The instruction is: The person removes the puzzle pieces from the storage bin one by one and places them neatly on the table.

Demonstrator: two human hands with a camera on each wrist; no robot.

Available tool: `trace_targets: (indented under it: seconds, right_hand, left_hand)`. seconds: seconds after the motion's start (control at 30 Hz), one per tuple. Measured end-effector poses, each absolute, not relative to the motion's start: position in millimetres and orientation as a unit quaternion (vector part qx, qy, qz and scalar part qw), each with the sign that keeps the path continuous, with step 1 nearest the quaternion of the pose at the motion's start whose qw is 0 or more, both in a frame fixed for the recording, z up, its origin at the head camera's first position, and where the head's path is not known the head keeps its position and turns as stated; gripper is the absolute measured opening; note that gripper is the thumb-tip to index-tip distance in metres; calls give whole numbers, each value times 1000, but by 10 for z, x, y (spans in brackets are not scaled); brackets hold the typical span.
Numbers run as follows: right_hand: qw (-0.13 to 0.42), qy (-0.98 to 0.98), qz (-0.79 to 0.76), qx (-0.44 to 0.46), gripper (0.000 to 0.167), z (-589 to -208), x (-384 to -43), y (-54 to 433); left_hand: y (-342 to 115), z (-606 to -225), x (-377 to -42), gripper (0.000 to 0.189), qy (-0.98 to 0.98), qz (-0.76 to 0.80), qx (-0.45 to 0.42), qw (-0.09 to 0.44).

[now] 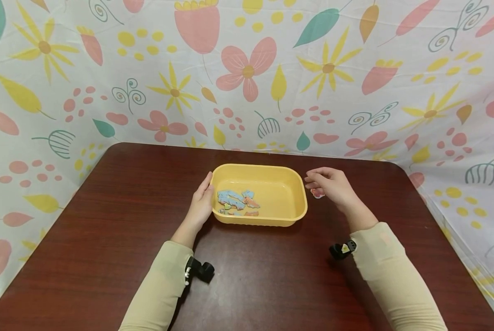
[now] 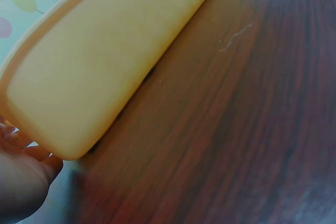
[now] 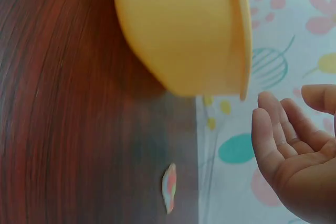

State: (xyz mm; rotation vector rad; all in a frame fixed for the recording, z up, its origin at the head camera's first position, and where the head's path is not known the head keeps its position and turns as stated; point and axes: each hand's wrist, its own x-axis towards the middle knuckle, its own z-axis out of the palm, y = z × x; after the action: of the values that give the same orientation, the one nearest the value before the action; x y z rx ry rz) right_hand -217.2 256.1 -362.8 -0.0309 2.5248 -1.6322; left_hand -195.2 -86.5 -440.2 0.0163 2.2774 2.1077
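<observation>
A yellow plastic basin [image 1: 277,222] stands on the table, with its left end against my left hand [image 1: 200,202]. That hand holds the basin's end wall, its fingers along the outside just under the rim; in the left wrist view the hand [image 2: 26,182] shows at the basin's lower corner. Several flat cutout pieces [image 1: 232,201], light blue and orange, lie in the basin's left half. My right hand [image 1: 331,186] is off the basin's right end, fingers loosely bent with nothing between them. A small reddish flat piece [image 1: 318,194] with a pale edge lies under its fingers, apart from them in the right wrist view.
The dark brown wooden table [image 1: 247,280] reaches back to a hanging cloth [image 1: 247,124] with flowers and leaves. Its far edge is a short way behind the basin. A black wrist camera [image 1: 201,270] is strapped to each sleeved forearm.
</observation>
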Motion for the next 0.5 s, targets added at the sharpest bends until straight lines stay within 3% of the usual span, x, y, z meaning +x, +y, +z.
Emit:
trace_targets:
  seconds: [0.5]
  right_hand:
    - [97,833,-541,-62,47,-3625,-2164,2184]
  left_hand:
    - [-881,-4375,-1941,50,737,675,16,25]
